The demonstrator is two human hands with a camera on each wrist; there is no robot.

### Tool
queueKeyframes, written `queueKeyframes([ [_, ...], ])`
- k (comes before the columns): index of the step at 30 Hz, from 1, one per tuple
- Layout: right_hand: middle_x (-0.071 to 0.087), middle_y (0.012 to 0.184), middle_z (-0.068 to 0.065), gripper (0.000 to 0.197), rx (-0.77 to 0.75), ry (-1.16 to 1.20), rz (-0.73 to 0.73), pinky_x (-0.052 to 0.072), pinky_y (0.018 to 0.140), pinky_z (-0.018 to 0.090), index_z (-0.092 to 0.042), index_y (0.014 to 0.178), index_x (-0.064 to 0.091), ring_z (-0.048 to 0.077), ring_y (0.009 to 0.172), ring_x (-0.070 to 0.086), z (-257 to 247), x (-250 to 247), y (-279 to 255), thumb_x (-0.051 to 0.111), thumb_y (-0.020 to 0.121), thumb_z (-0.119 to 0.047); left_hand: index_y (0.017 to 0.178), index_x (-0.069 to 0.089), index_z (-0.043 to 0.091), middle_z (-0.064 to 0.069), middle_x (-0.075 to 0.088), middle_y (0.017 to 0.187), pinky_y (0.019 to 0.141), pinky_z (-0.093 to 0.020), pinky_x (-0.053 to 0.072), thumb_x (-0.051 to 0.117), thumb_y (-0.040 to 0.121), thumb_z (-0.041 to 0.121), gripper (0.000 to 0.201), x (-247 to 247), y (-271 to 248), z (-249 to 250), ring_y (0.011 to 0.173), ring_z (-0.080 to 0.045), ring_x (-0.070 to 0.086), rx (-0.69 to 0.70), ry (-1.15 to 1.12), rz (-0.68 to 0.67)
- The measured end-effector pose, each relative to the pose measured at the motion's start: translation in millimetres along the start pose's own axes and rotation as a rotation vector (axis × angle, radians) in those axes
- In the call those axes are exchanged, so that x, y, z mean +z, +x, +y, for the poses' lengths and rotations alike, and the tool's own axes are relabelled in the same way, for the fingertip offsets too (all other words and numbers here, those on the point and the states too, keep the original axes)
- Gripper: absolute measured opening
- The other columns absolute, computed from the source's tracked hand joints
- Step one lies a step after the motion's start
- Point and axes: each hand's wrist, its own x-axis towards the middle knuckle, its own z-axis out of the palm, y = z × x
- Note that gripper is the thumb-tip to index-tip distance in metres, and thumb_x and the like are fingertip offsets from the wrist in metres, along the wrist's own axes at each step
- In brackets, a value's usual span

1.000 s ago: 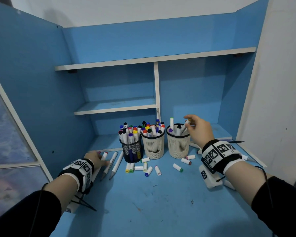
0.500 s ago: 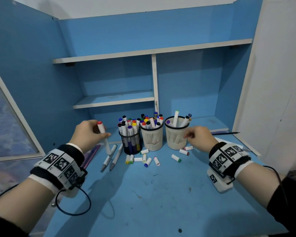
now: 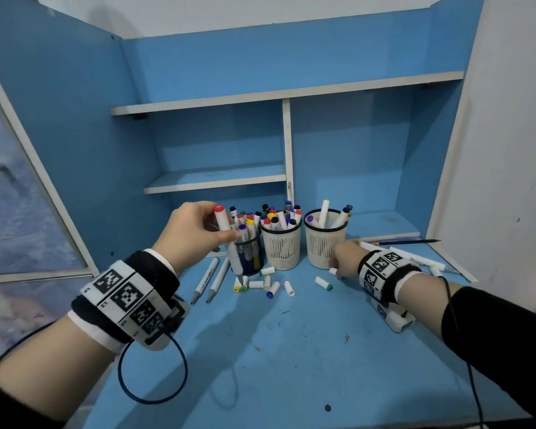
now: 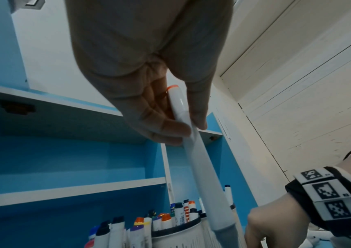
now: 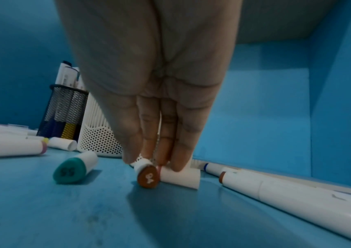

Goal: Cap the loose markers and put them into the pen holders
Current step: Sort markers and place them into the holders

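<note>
My left hand (image 3: pixel 223 232) grips a white marker (image 3: pixel 233 258) with a red end cap, held upright in front of the black mesh holder (image 3: pixel 250 258), its bare tip down. In the left wrist view the fingers (image 4: pixel 170 130) curl round that marker (image 4: pixel 202 176). My right hand (image 3: pixel 334 270) is down on the desk right of the white holder (image 3: pixel 324 246). Its thumb and fingers (image 5: pixel 181 159) pinch a brown-ended cap (image 5: pixel 148 177) that lies on the desk beside another white cap (image 5: pixel 183 178). Several loose caps (image 3: pixel 268 284) lie before the middle holder (image 3: pixel 282 247).
A green-ended cap (image 3: pixel 323 283) lies left of my right hand. Two uncapped markers (image 3: pixel 212 278) lie left of the black holder. More markers (image 3: pixel 415 258) and a pencil (image 3: pixel 406 242) lie at the right edge. Shelves stand behind the holders.
My left hand lifted the red-capped marker off the desk and carried it right, in front of the black holder. My right hand came down from the right holder onto the caps.
</note>
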Motion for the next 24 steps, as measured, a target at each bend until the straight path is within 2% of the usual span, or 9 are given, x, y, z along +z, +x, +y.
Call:
queueKeyframes([
  [3, 0.059, 0.083, 0.008, 0.020, 0.030, -0.037, -0.008, 0.037, 0.054, 0.024, -0.001, 0.097, 0.068, 0.021, 0.077, 0.051, -5, -1, -1, 0.063, 0.084, -0.015, 0.085, 0.061, 0.013, -0.015, 0.069, 0.082, 0.062, -0.035, 0.059, 0.083, 0.066, 0.010, 0.029, 2, -1, 5, 0.074, -0.030, 0.068, -0.001, -0.061, 0.029],
  [5, 0.064, 0.091, 0.010, 0.022, 0.027, -0.022, -0.017, 0.038, 0.058, 0.023, -0.002, 0.101, 0.067, 0.020, 0.079, 0.051, -5, -1, -1, 0.064, 0.083, -0.013, 0.087, 0.057, 0.014, -0.016, 0.068, 0.084, 0.062, -0.033, 0.059, 0.085, 0.064, 0.009, 0.036, 4, -2, 8, 0.072, -0.030, 0.068, -0.002, -0.084, 0.044],
  [8, 0.058, 0.089, 0.005, 0.007, -0.025, 0.000, -0.031, 0.037, 0.055, 0.020, -0.014, 0.080, 0.060, 0.017, 0.083, 0.050, -4, -2, -4, 0.064, 0.081, -0.009, 0.085, 0.058, 0.014, -0.013, 0.070, 0.080, 0.073, -0.043, 0.059, 0.086, 0.063, 0.011, 0.036, 9, -4, 10, 0.076, -0.031, 0.069, 0.000, -0.106, 0.031],
  [10, 0.056, 0.088, 0.001, 0.023, -0.056, 0.001, -0.064, 0.034, 0.053, 0.017, -0.019, 0.068, 0.050, 0.016, 0.084, 0.050, -2, -2, -5, 0.064, 0.080, -0.005, 0.082, 0.061, 0.015, -0.012, 0.071, 0.080, 0.077, -0.046, 0.058, 0.085, 0.064, 0.011, 0.030, 12, -5, 11, 0.078, -0.032, 0.069, 0.009, -0.138, 0.031],
  [12, 0.056, 0.086, 0.001, 0.010, -0.074, 0.022, -0.061, 0.039, 0.061, 0.020, -0.014, 0.080, 0.061, 0.016, 0.085, 0.051, -1, -2, -9, 0.064, 0.080, -0.005, 0.080, 0.064, 0.017, -0.015, 0.070, 0.082, 0.078, -0.046, 0.058, 0.083, 0.067, 0.008, 0.025, 15, -7, 13, 0.081, -0.035, 0.068, 0.015, -0.203, 0.034],
  [14, 0.054, 0.079, -0.003, 0.020, -0.089, 0.088, -0.034, 0.039, 0.067, 0.021, -0.009, 0.101, 0.067, 0.014, 0.085, 0.049, -2, -1, -13, 0.062, 0.082, -0.006, 0.083, 0.066, 0.017, -0.017, 0.070, 0.083, 0.078, -0.042, 0.058, 0.078, 0.071, 0.003, 0.022, 18, -11, 16, 0.081, -0.036, 0.069, 0.011, -0.299, 0.029],
  [17, 0.045, 0.070, -0.013, 0.027, -0.112, 0.254, 0.097, 0.035, 0.056, 0.011, -0.013, 0.108, 0.067, 0.011, 0.078, 0.048, -5, -2, -25, 0.058, 0.083, -0.004, 0.088, 0.066, 0.013, -0.016, 0.069, 0.078, 0.075, -0.033, 0.059, 0.073, 0.074, -0.003, 0.022, 24, -18, 20, 0.076, -0.028, 0.070, 0.011, -0.441, 0.014],
  [20, 0.051, 0.073, -0.013, 0.029, -0.143, 0.465, 0.212, 0.038, 0.059, 0.010, -0.018, 0.108, 0.064, 0.006, 0.067, 0.049, -10, -6, -48, 0.060, 0.082, -0.006, 0.092, 0.064, 0.007, -0.014, 0.067, 0.071, 0.067, -0.024, 0.058, 0.070, 0.076, -0.007, 0.022, 32, -25, 22, 0.068, -0.018, 0.069, 0.011, -0.578, 0.033],
  [24, 0.058, 0.071, -0.011, 0.024, -0.137, 0.869, 0.346, 0.041, 0.059, 0.008, -0.019, 0.092, 0.068, 0.002, 0.059, 0.052, -14, -8, -87, 0.068, 0.077, 0.000, 0.097, 0.062, 0.000, -0.016, 0.069, 0.076, 0.067, -0.023, 0.057, 0.067, 0.078, -0.007, 0.021, 45, -29, 18, 0.073, -0.019, 0.071, -0.021, -0.725, 0.103],
])
